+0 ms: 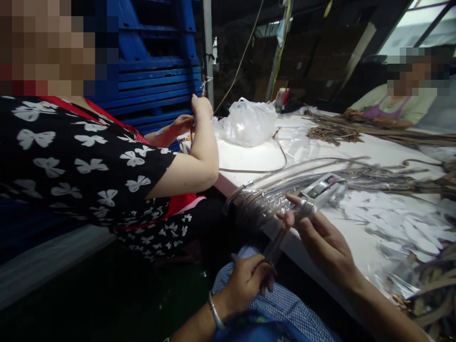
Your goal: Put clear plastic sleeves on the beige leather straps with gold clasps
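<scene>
A person in a bow-print top [89, 166] works beside blue pallets [156, 71], a plastic bag [249, 121] on the white table [237, 154].

no readable text, printed card [322, 188] in clear sleeve too blurred

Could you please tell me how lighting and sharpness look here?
Head view: white table brightly lit, floor below nearly black; window overexposed; strips at right smeared by blur; left hand and right hand, both gripping the clear sleeve, fairly sharp.
</scene>
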A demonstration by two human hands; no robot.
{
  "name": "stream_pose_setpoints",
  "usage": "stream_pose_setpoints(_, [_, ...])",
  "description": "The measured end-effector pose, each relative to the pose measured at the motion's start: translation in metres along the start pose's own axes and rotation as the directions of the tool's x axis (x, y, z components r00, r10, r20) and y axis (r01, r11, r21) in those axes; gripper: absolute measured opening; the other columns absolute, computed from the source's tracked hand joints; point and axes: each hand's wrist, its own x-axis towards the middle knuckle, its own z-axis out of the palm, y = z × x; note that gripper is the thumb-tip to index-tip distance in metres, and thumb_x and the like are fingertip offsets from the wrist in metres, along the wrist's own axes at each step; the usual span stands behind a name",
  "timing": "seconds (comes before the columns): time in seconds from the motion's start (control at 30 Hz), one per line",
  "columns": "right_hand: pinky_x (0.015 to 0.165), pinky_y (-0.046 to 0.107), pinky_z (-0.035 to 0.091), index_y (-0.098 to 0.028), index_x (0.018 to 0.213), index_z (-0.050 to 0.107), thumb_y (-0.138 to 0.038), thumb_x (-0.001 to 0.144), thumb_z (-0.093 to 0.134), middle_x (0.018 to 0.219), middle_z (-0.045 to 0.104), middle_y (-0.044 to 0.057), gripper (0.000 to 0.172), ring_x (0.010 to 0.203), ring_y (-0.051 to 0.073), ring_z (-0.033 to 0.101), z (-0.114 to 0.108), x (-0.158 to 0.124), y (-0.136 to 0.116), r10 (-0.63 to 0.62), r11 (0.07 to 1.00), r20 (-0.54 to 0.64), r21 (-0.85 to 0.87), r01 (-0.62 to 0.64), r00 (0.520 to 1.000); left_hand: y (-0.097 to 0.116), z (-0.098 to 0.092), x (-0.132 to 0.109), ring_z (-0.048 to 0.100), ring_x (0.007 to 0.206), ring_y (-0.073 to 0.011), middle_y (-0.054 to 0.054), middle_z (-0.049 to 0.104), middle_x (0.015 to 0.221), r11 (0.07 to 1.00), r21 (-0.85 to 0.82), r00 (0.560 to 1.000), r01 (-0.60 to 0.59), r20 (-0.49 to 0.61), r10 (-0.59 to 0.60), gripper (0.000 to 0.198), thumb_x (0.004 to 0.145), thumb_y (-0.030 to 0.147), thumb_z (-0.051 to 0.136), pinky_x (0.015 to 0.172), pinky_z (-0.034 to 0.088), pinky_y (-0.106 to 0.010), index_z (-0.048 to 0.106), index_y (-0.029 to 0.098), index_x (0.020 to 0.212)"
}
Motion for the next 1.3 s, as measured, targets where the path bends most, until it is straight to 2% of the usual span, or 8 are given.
stream_pose_setpoints(0.13, [0.093, 0.038, 0.048, -0.024, 0.139, 0.044, -0.024, 0.096, 0.044, 0.107, 0.067, 0.009, 0.043, 0.1, 0.023, 0.063, -0.004, 0.007, 0.043, -0.198, 0.827, 0.27, -0.469, 0.308, 0.942, 0.027, -0.002, -0.018, 0.039, 0.041, -0.0044, 0.002, 0.053, 0.056, 0.991, -0.108, 0.997, 0.082, 0.014, -0.081, 0.044, 0.094, 0.052, 0.043, 0.041, 0.029, -0.016, 0.06, 0.013, 0.085])
stream_pose_setpoints(0.33, [0.075, 0.038, 0.051, -0.017, 0.112, 0.061, -0.034, 0.093, 0.049, 0.091, 0.067, 0.012, 0.029, 0.08, 0.024, 0.062, 0.006, -0.005, 0.063, -0.019, 0.749, 0.609, -0.517, 0.414, 0.793, 0.053, -0.039, -0.014, 0.032, 0.035, -0.0037, 0.007, 0.043, 0.044, 0.946, -0.26, 0.967, 0.193, -0.111, -0.228, 0.045, 0.089, 0.055, 0.05, 0.039, 0.026, -0.016, 0.055, 0.014, 0.072])
stream_pose_setpoints(0.47, [0.06, 0.028, 0.044, -0.019, 0.078, 0.059, -0.044, 0.095, 0.044, 0.067, 0.052, 0.001, 0.033, 0.06, 0.015, 0.048, 0.013, -0.009, 0.054, 0.328, 0.849, 0.468, -0.528, -0.038, 0.821, 0.047, -0.069, -0.005, 0.058, 0.054, -0.0114, -0.001, 0.062, 0.062, 0.974, 0.18, 0.926, 0.134, -0.373, -0.059, 0.037, 0.091, 0.046, 0.051, 0.055, 0.047, -0.022, 0.063, 0.015, 0.077])
stream_pose_setpoints(0.57, [0.049, 0.022, 0.039, -0.016, 0.079, 0.06, -0.05, 0.092, 0.045, 0.059, 0.037, -0.004, 0.04, 0.05, 0.01, 0.036, 0.012, -0.008, 0.049, 0.647, 0.753, 0.488, -0.286, -0.593, 0.586, 0.038, -0.071, -0.007, 0.063, 0.101, -0.0202, -0.007, 0.069, 0.106, 0.815, 0.58, 0.831, 0.026, -0.465, 0.304, 0.021, 0.09, 0.03, 0.056, 0.093, 0.049, -0.034, 0.067, 0.02, 0.104])
stream_pose_setpoints(0.67, [0.048, 0.019, 0.038, -0.012, 0.082, 0.063, -0.045, 0.09, 0.051, 0.057, 0.03, -0.007, 0.035, 0.046, 0.007, 0.025, 0.014, -0.007, 0.038, 0.674, 0.557, 0.598, -0.025, -0.83, 0.434, 0.024, -0.054, -0.012, 0.058, 0.115, -0.0209, -0.006, 0.065, 0.122, 0.768, 0.626, 0.906, -0.135, -0.237, 0.352, 0.034, 0.088, 0.024, 0.059, 0.104, 0.043, -0.036, 0.06, 0.023, 0.122])
stream_pose_setpoints(0.77, [0.051, 0.019, 0.041, -0.012, 0.086, 0.066, -0.04, 0.091, 0.053, 0.058, 0.03, -0.007, 0.031, 0.046, 0.006, 0.021, 0.019, -0.003, 0.016, 0.597, 0.504, 0.637, 0.175, -0.846, 0.488, 0.006, -0.031, -0.01, 0.06, 0.111, -0.0212, -0.008, 0.064, 0.123, 0.842, 0.5, 0.941, -0.205, -0.135, 0.309, 0.04, 0.09, 0.028, 0.057, 0.1, 0.045, -0.035, 0.054, 0.021, 0.129])
stream_pose_setpoints(1.03, [0.093, 0.04, 0.05, -0.026, 0.118, 0.064, -0.056, 0.081, 0.059, 0.09, 0.06, 0.004, 0.049, 0.092, 0.024, 0.062, 0.023, 0.016, -0.019, 0.284, 0.841, 0.183, 0.425, -0.336, 0.941, -0.008, -0.016, 0.004, 0.059, 0.067, -0.013, -0.002, 0.064, 0.078, 0.934, 0.315, 0.966, -0.165, -0.14, 0.218, 0.038, 0.098, 0.032, 0.04, 0.069, 0.05, -0.025, 0.052, 0.019, 0.132])
stream_pose_setpoints(1.3, [0.104, 0.045, 0.043, -0.027, 0.13, 0.056, -0.037, 0.092, 0.049, 0.1, 0.063, 0.006, 0.04, 0.101, 0.025, 0.061, 0.02, 0.028, -0.025, -0.021, 0.961, -0.061, 0.276, 0.037, 0.998, 0.022, -0.028, 0.008, 0.063, 0.079, -0.0166, -0.003, 0.069, 0.088, 0.813, 0.577, 0.982, -0.073, -0.1, 0.159, 0.026, 0.093, 0.025, 0.047, 0.077, 0.047, -0.028, 0.068, 0.024, 0.11])
